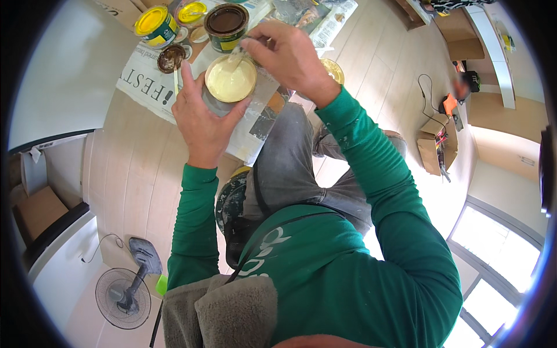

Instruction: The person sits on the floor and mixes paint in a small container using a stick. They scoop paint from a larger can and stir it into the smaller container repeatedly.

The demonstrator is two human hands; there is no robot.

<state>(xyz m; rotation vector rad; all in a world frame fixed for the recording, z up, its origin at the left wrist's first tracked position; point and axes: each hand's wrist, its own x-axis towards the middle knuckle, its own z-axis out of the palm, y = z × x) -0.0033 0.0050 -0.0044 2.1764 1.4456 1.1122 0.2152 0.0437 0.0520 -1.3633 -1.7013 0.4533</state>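
Note:
A round can of cream-coloured paint (223,86) stands on newspaper in front of me. My left hand (203,119) curves around its near left side, thumb and fingers apart against the can. Above its far rim, my right hand (285,55) pinches a pale, paint-smeared stirrer (237,57) whose lower end reaches into the paint. The stirrer's exact kind is hard to make out. Just behind stands an open can of brown paint (226,24). A brown-smeared lid (172,58) with a light stick (176,81) lies beside my left fingers.
A yellow paint can (155,28) and a yellow-coated lid (191,11) are at the far left of the newspaper (142,72). Another lid (332,71) sits beneath my right wrist. On the floor are a fan (123,298) at left and a cardboard box of tools (432,145) at right.

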